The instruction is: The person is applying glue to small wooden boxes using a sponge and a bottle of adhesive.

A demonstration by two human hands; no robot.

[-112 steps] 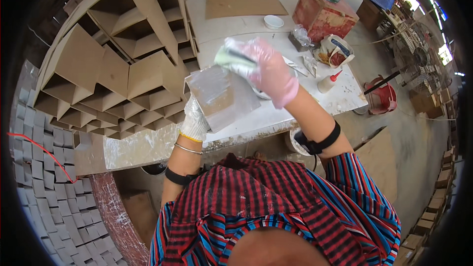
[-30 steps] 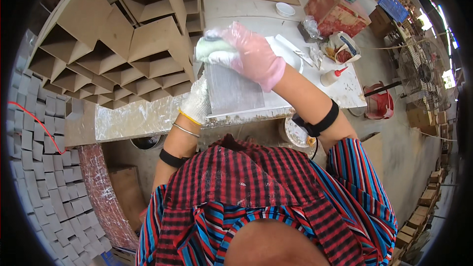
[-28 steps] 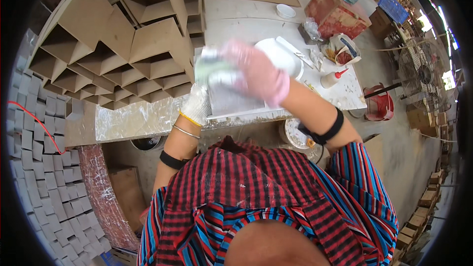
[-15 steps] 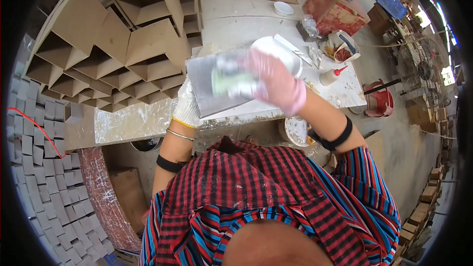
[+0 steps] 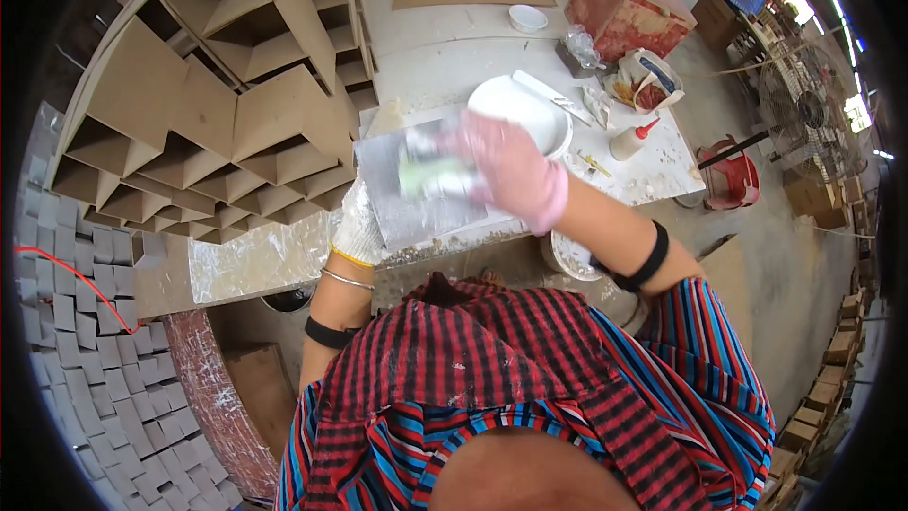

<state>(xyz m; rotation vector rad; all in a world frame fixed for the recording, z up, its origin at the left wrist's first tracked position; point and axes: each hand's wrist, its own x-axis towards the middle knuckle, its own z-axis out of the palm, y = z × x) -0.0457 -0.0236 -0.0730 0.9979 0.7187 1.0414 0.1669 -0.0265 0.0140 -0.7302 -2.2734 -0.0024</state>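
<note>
In a white knitted glove with a yellow cuff, my left hand (image 5: 356,220) grips the left edge of a flat grey panel (image 5: 380,168). The panel is held up over the front of the table, and my fingers beneath it are hidden. Pink-gloved and smeared by motion, my right hand (image 5: 518,175) is closed round a pale green and white pad-like thing (image 5: 427,176), too blurred to name more exactly. That thing lies against the panel's upper face. Right behind stands a round white tub (image 5: 568,144), with a long white flat strip (image 5: 541,93) across its rim.
Tall brown cardboard compartments (image 5: 203,114) crowd the left. A red-tipped squeeze bottle (image 5: 628,142), an open bag (image 5: 660,85), a small white bowl (image 5: 528,19) and a reddish box (image 5: 619,9) stand on the table (image 5: 426,66). A bucket (image 5: 573,260) sits below its front edge.
The whole view has shifted slightly. My right hand and the pale green pad-like thing have moved a little left over the panel. My left hand keeps its grip on the edge.
</note>
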